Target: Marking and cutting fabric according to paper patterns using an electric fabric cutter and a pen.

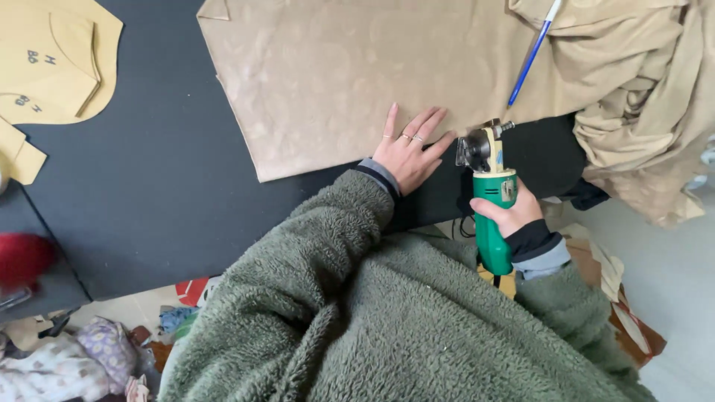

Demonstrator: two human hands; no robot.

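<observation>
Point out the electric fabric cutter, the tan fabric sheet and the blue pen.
electric fabric cutter (493, 223): head view, on its green body.
tan fabric sheet (328, 74): head view, on the flat middle.
blue pen (530, 63): head view, on the blue barrel.

Outer layer: olive-green fleece jacket, thick curly pile, covering torso and both arms. Under-layers at both wrists: grey cuff with dark, near-black band beneath. Left hand (408, 152): thin rings on three fingers, toward 12 o'clock from the knuckles. Right hand (511, 212): no rings seen; dark cuff toward 5 o'clock.
</observation>
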